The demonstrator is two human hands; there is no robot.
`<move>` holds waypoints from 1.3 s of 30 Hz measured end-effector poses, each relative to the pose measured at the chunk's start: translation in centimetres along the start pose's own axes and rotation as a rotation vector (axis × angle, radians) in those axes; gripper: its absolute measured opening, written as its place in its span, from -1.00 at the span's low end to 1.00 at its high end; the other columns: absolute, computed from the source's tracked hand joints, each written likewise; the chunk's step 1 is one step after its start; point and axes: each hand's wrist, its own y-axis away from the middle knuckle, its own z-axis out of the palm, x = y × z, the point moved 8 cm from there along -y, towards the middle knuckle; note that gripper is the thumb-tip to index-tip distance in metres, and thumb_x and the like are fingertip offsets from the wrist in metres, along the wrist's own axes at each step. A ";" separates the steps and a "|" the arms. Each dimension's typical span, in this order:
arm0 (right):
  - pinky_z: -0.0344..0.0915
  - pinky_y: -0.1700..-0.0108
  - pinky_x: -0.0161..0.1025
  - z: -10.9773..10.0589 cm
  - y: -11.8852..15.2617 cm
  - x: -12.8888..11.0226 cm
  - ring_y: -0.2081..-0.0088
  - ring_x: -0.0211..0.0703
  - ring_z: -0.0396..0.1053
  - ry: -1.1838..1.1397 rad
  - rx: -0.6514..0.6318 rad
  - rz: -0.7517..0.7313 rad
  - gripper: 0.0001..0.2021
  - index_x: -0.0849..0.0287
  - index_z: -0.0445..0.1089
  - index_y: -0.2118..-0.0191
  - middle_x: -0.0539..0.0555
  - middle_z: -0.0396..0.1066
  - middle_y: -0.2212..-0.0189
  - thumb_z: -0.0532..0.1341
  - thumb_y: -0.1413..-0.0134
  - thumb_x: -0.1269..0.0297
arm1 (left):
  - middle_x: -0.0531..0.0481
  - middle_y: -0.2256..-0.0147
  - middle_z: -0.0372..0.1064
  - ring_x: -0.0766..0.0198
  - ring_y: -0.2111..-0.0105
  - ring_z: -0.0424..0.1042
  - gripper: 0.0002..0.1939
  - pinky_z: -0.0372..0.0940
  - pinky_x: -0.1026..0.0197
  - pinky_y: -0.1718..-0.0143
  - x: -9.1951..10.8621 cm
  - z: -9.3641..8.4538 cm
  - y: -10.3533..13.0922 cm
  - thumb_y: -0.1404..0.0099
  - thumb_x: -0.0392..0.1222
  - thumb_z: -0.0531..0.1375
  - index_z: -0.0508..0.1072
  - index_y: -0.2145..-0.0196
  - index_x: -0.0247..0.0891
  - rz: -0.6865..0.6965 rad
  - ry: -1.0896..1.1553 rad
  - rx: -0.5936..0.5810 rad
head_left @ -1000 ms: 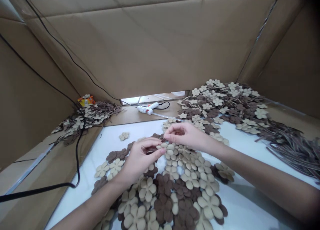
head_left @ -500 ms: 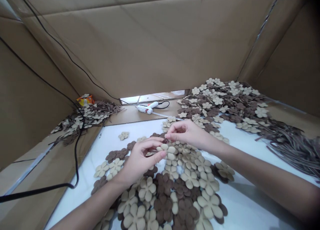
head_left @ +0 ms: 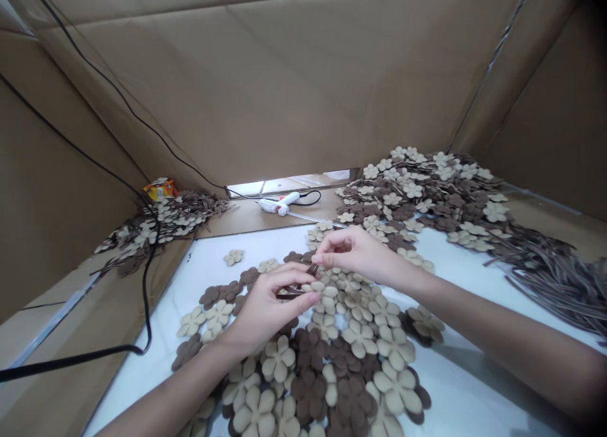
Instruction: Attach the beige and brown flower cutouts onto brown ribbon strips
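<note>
My left hand (head_left: 275, 298) is curled around a thin brown strip (head_left: 289, 293), with a beige flower (head_left: 323, 289) at its thumb tip. Just above and to the right, my right hand (head_left: 344, 250) pinches the striped brown end (head_left: 313, 269) of what looks like the same strip. Both hands hover over a spread of beige flowers (head_left: 360, 337) and brown flowers (head_left: 309, 396) on a white board (head_left: 474, 386). Some of the strip is hidden behind my left fingers.
A white glue gun (head_left: 279, 204) with a glue stick lies behind the hands. At the back right is a flower heap (head_left: 412, 190), beside a bundle of brown strips (head_left: 559, 285). A smaller pile (head_left: 165, 222) and a black cable (head_left: 145, 298) are on the left. Cardboard walls (head_left: 294, 89) surround the board.
The beige flower at my left thumb has tilted flatter, and more of the brown strip shows between my left fingers. My right hand has hardly moved.
</note>
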 end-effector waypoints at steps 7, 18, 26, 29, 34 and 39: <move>0.26 0.39 -0.35 0.6 0.2 -0.2 0.45 -0.27 0.35 0.022 0.014 0.007 -0.80 0.27 0.47 0.45 0.02 0.43 0.51 0.30 0.07 0.20 | -0.08 0.26 0.43 0.24 0.20 0.41 -0.89 0.31 0.29 0.18 -0.2 0.1 -0.2 -0.16 -0.21 0.25 0.52 0.35 -0.29 0.006 0.051 0.052; 0.26 0.34 -0.33 1.0 0.5 -0.1 0.42 -0.27 0.34 0.003 0.050 0.013 -0.86 0.28 0.47 0.45 0.03 0.43 0.49 0.27 0.05 0.29 | -0.09 0.29 0.46 0.25 0.25 0.43 -0.87 0.35 0.30 0.24 -1.3 -0.4 0.0 -0.13 -0.20 0.28 0.53 0.36 -0.29 -0.015 0.014 0.124; 0.25 0.33 -0.31 -0.1 -1.1 0.4 0.40 -0.25 0.34 0.071 -0.039 -0.055 -0.63 0.24 0.45 0.31 0.06 0.44 0.44 0.05 -0.17 0.04 | -0.08 0.32 0.46 0.23 0.29 0.45 -0.88 0.35 0.29 0.27 -0.4 -1.4 -0.4 -0.09 -0.20 0.29 0.54 0.42 -0.31 -0.065 0.006 0.087; 0.26 0.31 -0.32 -3.7 -4.2 0.4 0.32 -0.21 0.37 0.441 0.053 -0.149 -0.65 0.24 0.37 0.11 0.10 0.45 0.31 -0.04 -0.24 0.14 | -0.07 0.32 0.46 0.25 0.31 0.45 -0.88 0.34 0.32 0.31 -0.1 -2.2 0.0 -0.09 -0.19 0.30 0.55 0.42 -0.30 -0.086 -0.045 0.046; 0.19 0.10 -0.18 -6.2 -12.0 2.6 0.10 -0.03 0.32 1.155 0.059 -0.226 -0.63 0.23 0.28 -0.06 0.22 0.38 0.10 -0.02 -0.16 0.45 | -0.07 0.34 0.48 0.25 0.31 0.45 -0.89 0.34 0.32 0.30 -0.9 -3.3 1.3 -0.10 -0.20 0.28 0.56 0.42 -0.29 -0.110 -0.113 0.056; 0.17 0.05 -0.18 -4.1 -18.9 6.1 -0.02 0.03 0.24 1.353 -0.145 -0.243 -0.59 0.14 0.29 -0.06 0.21 0.30 -0.02 0.09 -0.07 0.49 | -0.10 0.35 0.50 0.22 0.34 0.47 -0.89 0.36 0.29 0.31 -2.1 -2.9 1.5 -0.07 -0.22 0.29 0.58 0.44 -0.30 -0.108 -0.156 0.048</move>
